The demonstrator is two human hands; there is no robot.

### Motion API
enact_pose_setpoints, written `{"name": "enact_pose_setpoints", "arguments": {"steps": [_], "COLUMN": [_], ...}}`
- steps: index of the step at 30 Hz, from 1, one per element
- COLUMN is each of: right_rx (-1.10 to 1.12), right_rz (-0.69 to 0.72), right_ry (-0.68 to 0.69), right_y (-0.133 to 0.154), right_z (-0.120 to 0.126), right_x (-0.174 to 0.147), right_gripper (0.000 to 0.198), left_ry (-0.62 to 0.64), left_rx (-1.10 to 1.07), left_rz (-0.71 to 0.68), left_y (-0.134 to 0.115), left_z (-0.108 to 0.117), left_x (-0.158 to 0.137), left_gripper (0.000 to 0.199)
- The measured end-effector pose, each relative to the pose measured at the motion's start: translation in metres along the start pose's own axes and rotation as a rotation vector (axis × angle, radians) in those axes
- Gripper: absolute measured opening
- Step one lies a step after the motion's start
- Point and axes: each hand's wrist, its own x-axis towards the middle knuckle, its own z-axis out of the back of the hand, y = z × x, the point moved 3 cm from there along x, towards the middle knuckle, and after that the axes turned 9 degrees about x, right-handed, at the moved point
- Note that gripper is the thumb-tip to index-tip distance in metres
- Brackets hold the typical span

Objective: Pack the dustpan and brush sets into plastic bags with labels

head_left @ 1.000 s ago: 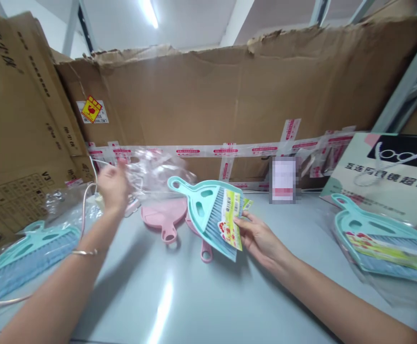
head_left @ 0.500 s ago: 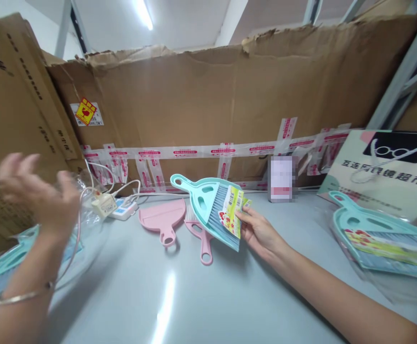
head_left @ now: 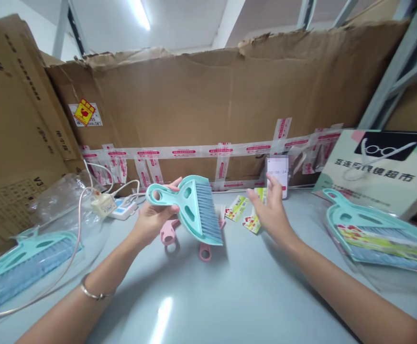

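Observation:
My left hand (head_left: 154, 217) grips the handle of a teal brush and dustpan set (head_left: 194, 210) and holds it tilted above the grey table (head_left: 208, 291). My right hand (head_left: 271, 210) hovers open just right of the set, fingers spread, holding nothing. Two small printed paper labels (head_left: 243, 215) lie on the table between the set and my right hand. A pink dustpan and brush (head_left: 204, 248) lie on the table under the teal set, mostly hidden by it.
A bagged teal set (head_left: 377, 234) lies at the right, another bagged teal set (head_left: 22, 267) at the left with loose clear plastic (head_left: 61, 200). A white power strip (head_left: 122, 210) and cables sit at the back left. A taped cardboard wall (head_left: 212, 110) closes the back; a printed box (head_left: 377, 167) leans at the right.
My left hand came back from the left and took the teal set by the handle. My right hand released it; the paper labels now lie on the table.

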Motion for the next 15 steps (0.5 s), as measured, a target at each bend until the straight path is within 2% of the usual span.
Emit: {"name": "enact_pose_setpoints", "arguments": {"steps": [1, 3, 5, 7, 9, 13, 14, 15], "right_rx": [-0.103, -0.323, -0.447, -0.506, -0.533, -0.55, -0.588, -0.645], "right_rz": [0.141, 0.363, 0.432, 0.426, 0.463, 0.649, 0.678, 0.684], "right_ry": [0.045, 0.308, 0.561, 0.686, 0.694, 0.493, 0.511, 0.585], "right_y": [0.013, 0.038, 0.055, 0.067, 0.076, 0.077, 0.071, 0.061], "right_z": [-0.008, -0.033, -0.057, -0.068, -0.067, -0.044, -0.041, -0.041], "right_x": [-0.003, -0.013, -0.022, -0.024, -0.018, 0.009, 0.014, 0.017], "right_gripper": [0.039, 0.032, 0.019, 0.011, 0.007, 0.008, 0.009, 0.011], "left_ry": [-0.002, 0.007, 0.026, 0.039, -0.056, -0.465, -0.513, -0.518], "left_rx": [0.06, 0.168, 0.281, 0.449, 0.624, 0.794, 0.852, 0.923], "left_rz": [-0.052, -0.157, -0.264, -0.372, -0.442, -0.427, -0.449, -0.491], "left_y": [-0.005, -0.015, -0.024, -0.033, -0.04, -0.042, -0.039, -0.033], "left_z": [-0.003, -0.011, -0.016, -0.015, -0.002, 0.048, 0.059, 0.066], "left_x": [-0.002, -0.005, -0.007, -0.01, -0.011, -0.018, -0.02, -0.022], "left_gripper": [0.032, 0.03, 0.028, 0.03, 0.029, 0.021, 0.025, 0.028]}}
